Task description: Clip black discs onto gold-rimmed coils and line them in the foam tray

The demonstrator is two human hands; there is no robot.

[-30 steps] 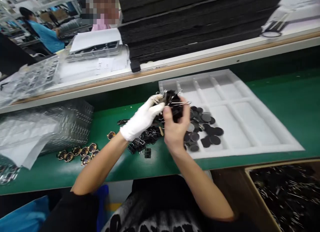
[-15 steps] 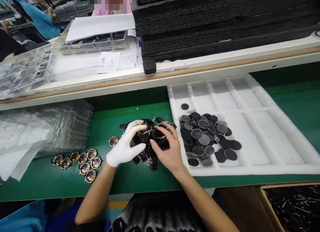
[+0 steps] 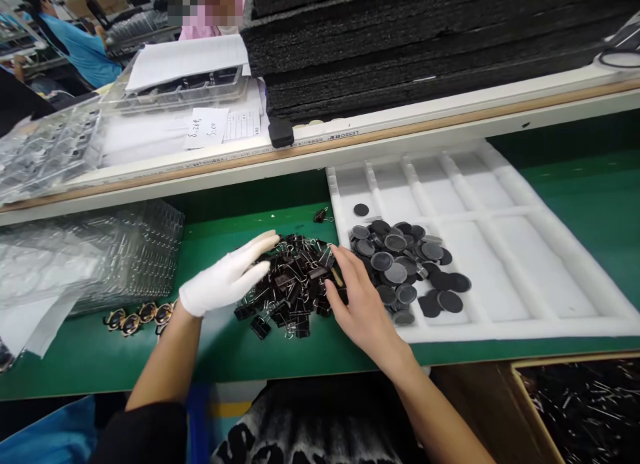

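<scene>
A heap of black binder clips [image 3: 295, 284] with silver wire handles lies on the green tabletop. My left hand [image 3: 227, 274], in a white glove, rests along the heap's left side with its fingers stretched out. On the heap's right side is my bare right hand [image 3: 363, 297], fingers spread and touching the edge clips. Neither hand grips anything that I can see. A single binder clip [image 3: 323, 215] lies apart behind the heap. Several gold-rimmed round pieces with dark faces [image 3: 131, 324] lie left of my gloved hand, partly hidden by my forearm.
Right of the heap, a white compartment tray [image 3: 500, 327] holds several dark round discs [image 3: 395, 272]. Stacked clear plastic trays [image 3: 145, 251] stand at left. A shelf edge [image 3: 310, 151] crosses behind, bearing black foam sheets [image 3: 400, 57]. A box of clips [image 3: 580, 404] sits lower right. People are beyond.
My hands have moved apart, from over the middle of the clips to the heap's two sides. More of the heap shows, and the lone clip behind it is visible. The view has shifted slightly.
</scene>
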